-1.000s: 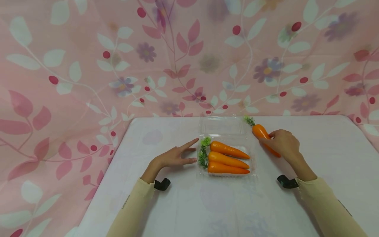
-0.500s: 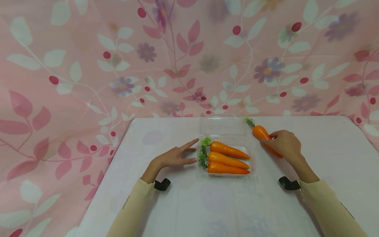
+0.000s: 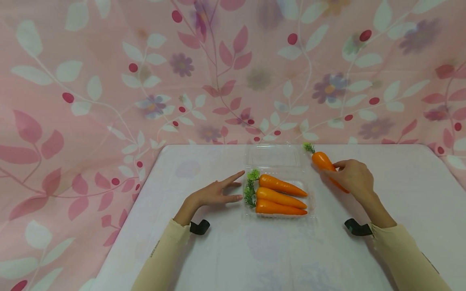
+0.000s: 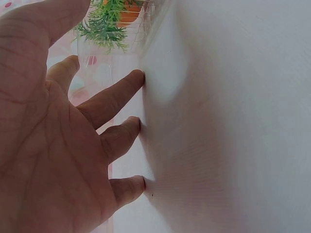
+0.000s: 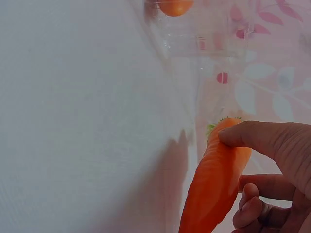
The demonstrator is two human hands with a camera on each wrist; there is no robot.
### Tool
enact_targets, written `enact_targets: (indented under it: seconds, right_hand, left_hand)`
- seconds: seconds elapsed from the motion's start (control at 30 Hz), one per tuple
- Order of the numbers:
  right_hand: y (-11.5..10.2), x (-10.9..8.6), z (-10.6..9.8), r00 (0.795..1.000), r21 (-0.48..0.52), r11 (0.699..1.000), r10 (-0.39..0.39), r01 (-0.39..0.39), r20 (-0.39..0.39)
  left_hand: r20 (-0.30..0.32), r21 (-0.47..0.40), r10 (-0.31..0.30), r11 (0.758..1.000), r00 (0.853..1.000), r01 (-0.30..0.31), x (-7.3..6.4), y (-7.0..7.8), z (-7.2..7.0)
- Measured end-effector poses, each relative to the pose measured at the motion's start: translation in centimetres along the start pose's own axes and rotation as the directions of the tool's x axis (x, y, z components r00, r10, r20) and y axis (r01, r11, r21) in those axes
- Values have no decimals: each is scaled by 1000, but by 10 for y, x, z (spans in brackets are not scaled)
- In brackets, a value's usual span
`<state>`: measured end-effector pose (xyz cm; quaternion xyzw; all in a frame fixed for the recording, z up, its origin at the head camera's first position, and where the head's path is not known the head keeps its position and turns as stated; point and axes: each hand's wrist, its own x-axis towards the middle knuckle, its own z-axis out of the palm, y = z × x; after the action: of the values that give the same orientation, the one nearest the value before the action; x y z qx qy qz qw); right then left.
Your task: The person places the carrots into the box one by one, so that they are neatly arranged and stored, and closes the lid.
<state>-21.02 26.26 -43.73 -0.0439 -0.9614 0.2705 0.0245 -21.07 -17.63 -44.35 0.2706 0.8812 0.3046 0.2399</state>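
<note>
My right hand [image 3: 354,178] pinches an orange carrot [image 3: 323,160] with a green leafy top, thumb on one side and fingers on the other. In the right wrist view this carrot [image 5: 216,179] slants downward below the thumb. A clear plastic box [image 3: 312,202] lies with its lid [image 3: 274,155] folded back behind it. Inside are three carrots [image 3: 280,198] side by side, their leafy tops [image 3: 250,190] at the left end. Beside the box's left edge, my left hand [image 3: 212,193] has its fingers spread. The left wrist view shows its fingertips [image 4: 138,76] resting on the table.
A white cloth covers the table [image 3: 269,250]. Pink floral fabric [image 3: 225,72] hangs along the table's back edge and left side. Black wrist-worn pieces [image 3: 358,227] stick out at both cuffs.
My right hand has shifted slightly to the right with the carrot in its grip. The left hand and the box have stayed in place.
</note>
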Motion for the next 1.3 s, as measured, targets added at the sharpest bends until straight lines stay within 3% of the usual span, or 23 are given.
enact_targets:
  seconds: [0.77, 1.0, 1.3]
  right_hand:
    - [-12, -11, -20, 994, 32, 995, -95, 97, -58]
    - [-17, -13, -24, 996, 45, 996, -80, 82, -50]
    - [-25, -18, -27, 996, 131, 987, -88, 90, -21]
  left_hand:
    - [3, 2, 6, 1000, 1000, -6, 0, 0, -1]
    - [-2, 7, -1, 1000, 1000, 1, 0, -1, 0]
    - [-1, 0, 9, 1000, 1000, -9, 0, -1, 0]
